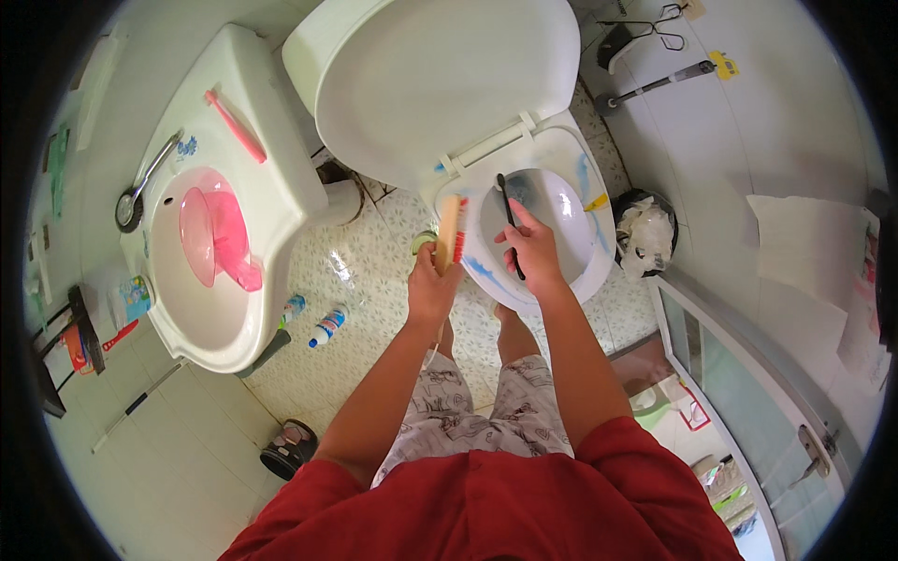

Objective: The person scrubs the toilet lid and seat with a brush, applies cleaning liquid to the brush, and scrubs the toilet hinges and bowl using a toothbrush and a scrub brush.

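Note:
My left hand point(433, 293) grips a scrub brush point(447, 228) with a tan back and red and white bristles, held upright at the left edge of the toilet rim. In my right hand point(537, 258) is a slim black toothbrush point(507, 200), held above the open toilet bowl point(572, 242) with its head pointing away from me. Blue streaks point(484, 272) of what looks like cleaner mark the white rim, and a small yellow piece point(596, 203) lies at its right side. The toilet lid point(449, 77) is raised. Behind the scrub brush, a pale green object point(423, 242) is partly hidden.
At left stands a washbasin point(210, 322) holding a pink dipper point(231, 231); a pink brush point(237, 126) and a shower head point(133, 203) rest on it. Bottles point(327, 327) are on the floor. A lined bin point(645, 235) and a glass door point(744, 393) are at right.

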